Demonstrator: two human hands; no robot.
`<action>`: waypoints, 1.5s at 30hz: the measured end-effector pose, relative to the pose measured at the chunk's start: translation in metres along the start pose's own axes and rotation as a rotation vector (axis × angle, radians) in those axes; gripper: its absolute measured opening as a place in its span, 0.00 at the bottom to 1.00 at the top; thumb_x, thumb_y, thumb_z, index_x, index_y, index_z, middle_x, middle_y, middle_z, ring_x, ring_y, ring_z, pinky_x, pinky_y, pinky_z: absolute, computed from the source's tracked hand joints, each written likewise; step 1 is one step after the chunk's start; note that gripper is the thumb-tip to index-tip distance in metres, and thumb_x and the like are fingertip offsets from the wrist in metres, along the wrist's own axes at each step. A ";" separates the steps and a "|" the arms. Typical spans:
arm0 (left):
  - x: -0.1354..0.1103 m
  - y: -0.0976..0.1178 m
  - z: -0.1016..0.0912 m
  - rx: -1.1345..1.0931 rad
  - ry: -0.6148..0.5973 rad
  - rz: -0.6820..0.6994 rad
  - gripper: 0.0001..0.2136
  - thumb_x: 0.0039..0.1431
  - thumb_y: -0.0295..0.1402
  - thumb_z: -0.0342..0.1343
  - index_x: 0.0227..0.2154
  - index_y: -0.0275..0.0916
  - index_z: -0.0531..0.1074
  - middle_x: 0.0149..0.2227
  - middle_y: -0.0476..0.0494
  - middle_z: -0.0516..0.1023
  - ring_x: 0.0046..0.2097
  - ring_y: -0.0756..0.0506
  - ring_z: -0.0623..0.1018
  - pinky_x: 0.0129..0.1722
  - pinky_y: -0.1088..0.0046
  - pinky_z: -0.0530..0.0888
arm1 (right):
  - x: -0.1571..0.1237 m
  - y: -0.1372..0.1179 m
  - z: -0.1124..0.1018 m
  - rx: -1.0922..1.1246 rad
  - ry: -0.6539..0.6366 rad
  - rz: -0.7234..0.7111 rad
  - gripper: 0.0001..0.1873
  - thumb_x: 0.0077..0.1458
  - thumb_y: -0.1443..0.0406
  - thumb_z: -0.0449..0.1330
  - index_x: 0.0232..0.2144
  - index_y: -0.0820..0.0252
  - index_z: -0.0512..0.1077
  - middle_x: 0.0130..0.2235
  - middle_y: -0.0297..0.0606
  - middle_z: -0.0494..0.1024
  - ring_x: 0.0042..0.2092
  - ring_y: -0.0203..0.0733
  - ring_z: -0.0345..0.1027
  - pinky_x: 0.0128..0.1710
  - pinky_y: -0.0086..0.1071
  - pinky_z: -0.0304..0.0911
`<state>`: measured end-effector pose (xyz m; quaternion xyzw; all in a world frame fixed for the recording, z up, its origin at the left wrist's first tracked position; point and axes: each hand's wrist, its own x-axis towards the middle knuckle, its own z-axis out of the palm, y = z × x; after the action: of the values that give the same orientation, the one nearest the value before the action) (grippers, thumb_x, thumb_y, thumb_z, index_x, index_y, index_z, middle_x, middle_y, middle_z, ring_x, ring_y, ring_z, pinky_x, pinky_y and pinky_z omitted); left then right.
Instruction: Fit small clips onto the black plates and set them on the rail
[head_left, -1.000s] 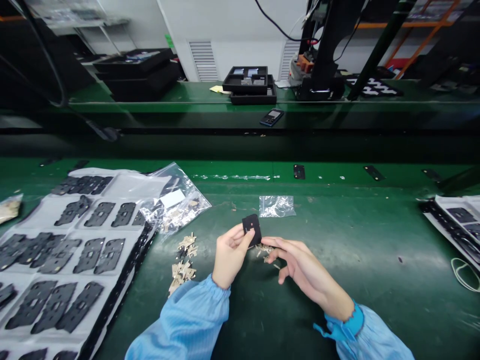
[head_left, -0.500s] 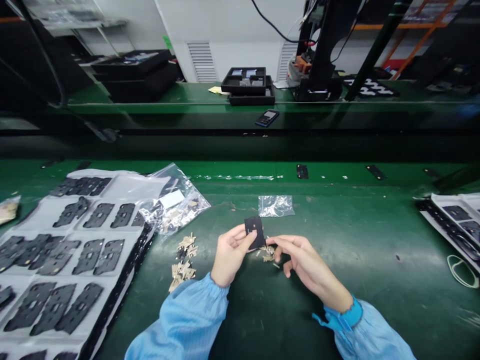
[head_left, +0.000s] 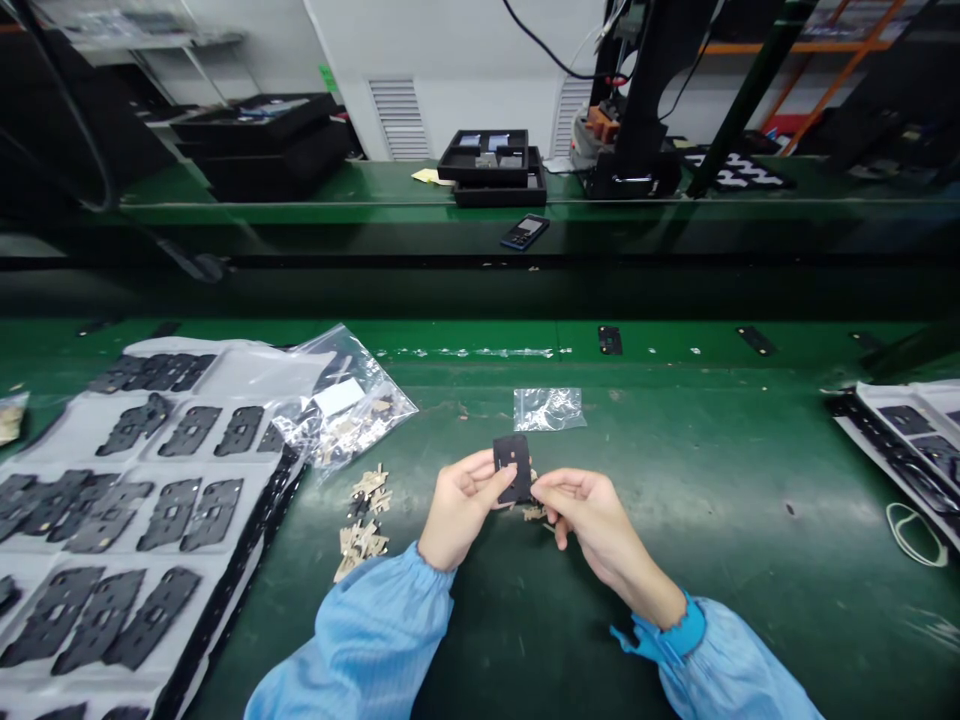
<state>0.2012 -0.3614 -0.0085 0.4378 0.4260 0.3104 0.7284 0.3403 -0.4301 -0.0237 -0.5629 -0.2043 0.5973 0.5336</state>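
My left hand (head_left: 466,507) pinches a flat black plastic plate (head_left: 512,462) with small holes, held up above the green bench (head_left: 720,560). The thumb lies across the plate's face. At the plate's lower right edge is my right hand (head_left: 581,505), its thumb and index finger pressed together; anything between them is too small to make out. Small beige metal clips (head_left: 535,512) lie under and behind the hands, partly hidden. Left of my left hand are more loose beige clips (head_left: 363,540), with a few dark pieces among them.
A white compartment tray (head_left: 225,380) with several black plates is at the left. Behind the clips are a zip bag of parts (head_left: 352,400) and a small clear bag (head_left: 548,409). Another tray (head_left: 870,400) and a pale loop (head_left: 916,534) are at the right.
My right hand's fingers have closed into a pinch and come up against the plate's right edge. The left hand keeps its grip on the plate. The view has shifted slightly.
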 end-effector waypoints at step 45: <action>-0.004 -0.007 0.005 -0.267 -0.122 -0.005 0.12 0.54 0.29 0.58 0.42 0.34 0.72 0.41 0.38 0.78 0.43 0.42 0.78 0.39 0.70 0.77 | -0.002 -0.006 -0.003 0.409 -0.282 0.235 0.09 0.46 0.66 0.66 0.33 0.62 0.75 0.30 0.34 0.71 0.27 0.27 0.65 0.15 0.15 0.56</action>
<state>0.2047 -0.3691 -0.0120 0.3538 0.3371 0.3353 0.8055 0.3448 -0.4314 -0.0188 -0.3746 -0.0848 0.7563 0.5296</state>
